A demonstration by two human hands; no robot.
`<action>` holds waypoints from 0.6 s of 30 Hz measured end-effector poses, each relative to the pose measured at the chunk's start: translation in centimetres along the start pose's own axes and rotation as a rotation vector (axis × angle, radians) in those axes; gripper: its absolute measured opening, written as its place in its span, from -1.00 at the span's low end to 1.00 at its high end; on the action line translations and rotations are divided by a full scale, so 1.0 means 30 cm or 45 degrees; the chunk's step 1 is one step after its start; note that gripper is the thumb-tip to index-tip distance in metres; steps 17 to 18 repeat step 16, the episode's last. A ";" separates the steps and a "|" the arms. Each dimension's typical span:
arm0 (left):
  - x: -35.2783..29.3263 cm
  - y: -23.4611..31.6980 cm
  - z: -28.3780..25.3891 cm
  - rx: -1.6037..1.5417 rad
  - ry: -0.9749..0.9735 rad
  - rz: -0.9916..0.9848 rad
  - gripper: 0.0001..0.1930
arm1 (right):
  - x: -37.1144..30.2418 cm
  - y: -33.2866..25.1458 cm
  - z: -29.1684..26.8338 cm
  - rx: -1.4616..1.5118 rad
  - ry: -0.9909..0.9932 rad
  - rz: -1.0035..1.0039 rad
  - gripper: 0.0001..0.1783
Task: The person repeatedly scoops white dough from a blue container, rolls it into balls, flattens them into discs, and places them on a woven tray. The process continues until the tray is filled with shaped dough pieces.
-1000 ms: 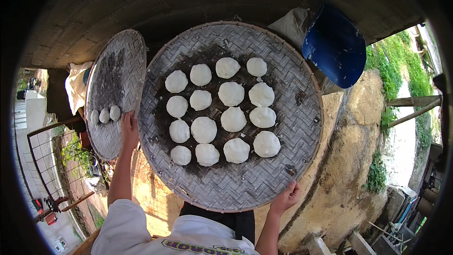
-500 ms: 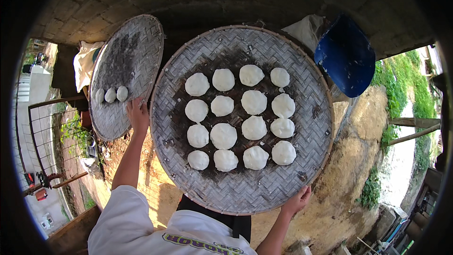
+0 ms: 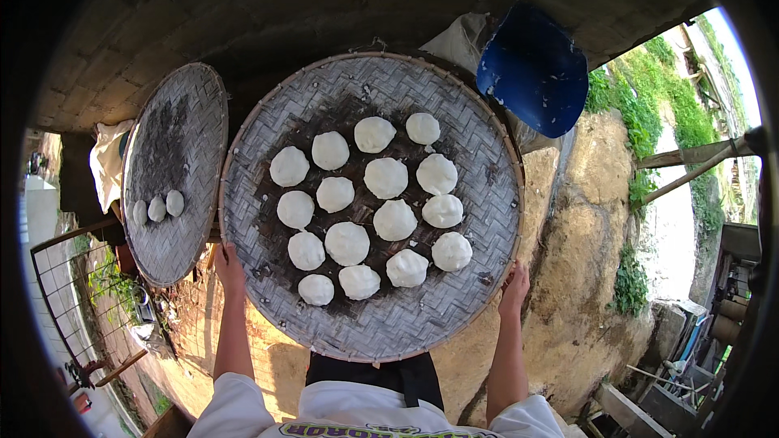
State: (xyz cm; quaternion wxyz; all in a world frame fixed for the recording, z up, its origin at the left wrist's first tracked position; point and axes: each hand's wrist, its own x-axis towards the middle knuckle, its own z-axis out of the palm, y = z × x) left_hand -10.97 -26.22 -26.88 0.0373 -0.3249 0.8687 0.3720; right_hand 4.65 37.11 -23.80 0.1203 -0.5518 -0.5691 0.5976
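A large round woven bamboo tray [image 3: 243, 268] is held between my two hands, in the middle of the view. Several white dough rounds [image 3: 346, 244] lie on it in uneven rows. My left hand [image 3: 230, 269] grips the tray's lower left rim, with the fingers partly hidden at its edge. On the lower right rim, my right hand [image 3: 514, 287] is closed round the edge. A second woven tray [image 3: 180, 164] stands just left of the first, carrying three white dough rounds [image 3: 157, 208] near its lower left side.
A blue plastic container [image 3: 535, 73] with white bits inside sits at the upper right, beside a whitish sack [image 3: 459, 42]. Dark block wall [image 3: 260, 0] runs along the far side. A wire mesh frame [image 3: 73, 292] stands at left; wooden poles [image 3: 702, 166] jut in at right.
The whole view has turned, so trays and container sit further left and look tilted. My left hand has moved down along the large tray's rim; my right hand has moved up its side.
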 end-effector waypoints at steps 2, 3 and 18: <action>0.000 0.011 -0.009 -0.177 -0.069 -0.015 -0.62 | 0.043 -0.041 0.035 -0.060 0.053 0.021 -0.59; -0.004 0.023 -0.017 -0.181 -0.038 -0.039 -0.61 | 0.055 -0.062 0.047 -0.169 -0.085 -0.122 -0.56; 0.099 -0.282 -0.077 -1.438 -0.244 -0.471 -0.27 | 0.117 0.017 -0.250 0.618 -0.731 0.103 -0.41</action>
